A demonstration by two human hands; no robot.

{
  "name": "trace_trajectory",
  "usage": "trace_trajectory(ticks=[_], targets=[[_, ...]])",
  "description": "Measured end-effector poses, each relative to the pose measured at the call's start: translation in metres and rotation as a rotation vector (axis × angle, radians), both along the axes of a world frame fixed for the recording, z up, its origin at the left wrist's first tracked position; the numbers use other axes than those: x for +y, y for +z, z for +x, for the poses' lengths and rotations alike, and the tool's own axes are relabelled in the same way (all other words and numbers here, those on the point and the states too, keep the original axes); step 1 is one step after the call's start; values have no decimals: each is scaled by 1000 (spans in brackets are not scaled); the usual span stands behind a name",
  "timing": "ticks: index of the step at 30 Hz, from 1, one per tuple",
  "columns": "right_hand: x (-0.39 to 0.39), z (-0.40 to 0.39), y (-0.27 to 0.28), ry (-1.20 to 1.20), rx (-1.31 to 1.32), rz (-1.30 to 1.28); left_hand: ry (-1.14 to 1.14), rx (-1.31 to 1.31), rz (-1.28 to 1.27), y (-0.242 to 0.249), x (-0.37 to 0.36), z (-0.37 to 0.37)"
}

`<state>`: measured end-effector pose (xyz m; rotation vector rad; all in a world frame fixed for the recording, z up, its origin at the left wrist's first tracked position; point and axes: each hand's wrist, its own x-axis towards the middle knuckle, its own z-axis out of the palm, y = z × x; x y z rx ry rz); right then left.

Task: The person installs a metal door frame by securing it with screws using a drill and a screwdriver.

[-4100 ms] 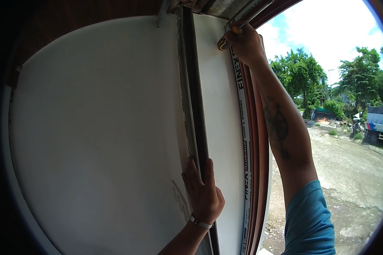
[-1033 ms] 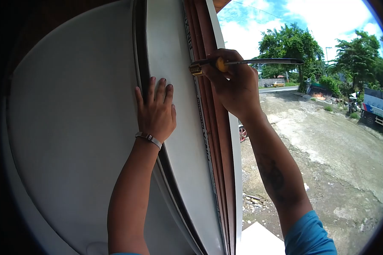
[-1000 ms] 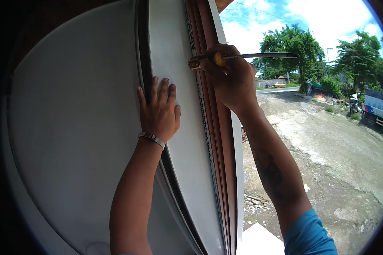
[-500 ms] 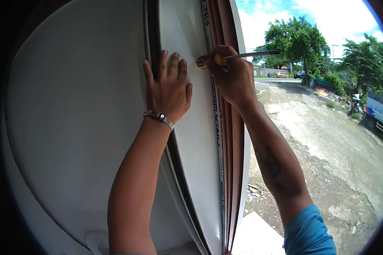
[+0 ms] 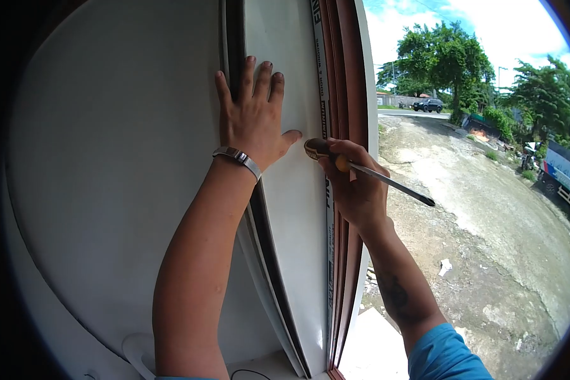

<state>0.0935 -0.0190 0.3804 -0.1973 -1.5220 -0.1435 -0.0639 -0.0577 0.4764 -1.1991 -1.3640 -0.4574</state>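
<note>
My left hand (image 5: 254, 123) lies flat with fingers spread over a dark vertical strip (image 5: 235, 38) and the pale panel (image 5: 294, 253) beside it. In my right hand (image 5: 360, 183) is a screwdriver (image 5: 392, 182), its dark and yellow handle between the fingers. The handle's butt points left at the panel's edge, and the metal shaft slants down to the right, over the ground outside. Just left of that hand runs a printed tape strip (image 5: 330, 253) along the reddish-brown frame (image 5: 351, 82).
A wide grey-white surface (image 5: 114, 177) fills the left. Outside on the right are rough paved ground (image 5: 481, 234), trees (image 5: 446, 63), a dark vehicle (image 5: 428, 105) on the road and a parked truck (image 5: 562, 171). A dark thin cord (image 5: 250, 372) lies at the bottom.
My right hand has moved down along the frame, and the screwdriver's shaft now tilts downward. My left thumb has spread outward. The dark vehicle on the road has moved left; a yellow one has gone from view.
</note>
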Motion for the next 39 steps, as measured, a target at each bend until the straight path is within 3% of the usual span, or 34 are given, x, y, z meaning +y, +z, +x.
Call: trace_trajectory(ticks=[1,4,5,8,12,16,20,22,28,29,33,36,39], targets=[[21,-9,-11,31,40,89,-16,-4,1,-7,14,-2],[15,-1,-16,23,67,-19,-30,-13,11,-7,16,-1],[10,0,-21,144,122,17,-26,-13,9,-8,17,-1],[14,-4,-37,40,145,164,-36,-16,9,-8,18,-4],[21,-6,-44,31,68,-46,-39,-29,23,-6,18,-2],[24,-12,-46,87,155,166,-14,-13,29,-4,17,-8],[27,-21,-52,19,117,29,-14,-10,14,-5,19,-15],[19,-8,-59,67,192,158,-6,0,9,-8,17,0],[27,28,-67,121,232,80,-3,25,38,-6,13,47],[28,-17,-66,96,201,68,-15,34,43,-8,18,-2],[19,-17,-51,118,296,213,-15,40,34,-5,14,-3],[26,-19,-49,75,207,42,-37,57,22,-10,16,2],[15,-15,-46,68,249,96,-34,41,35,-8,15,-1]])
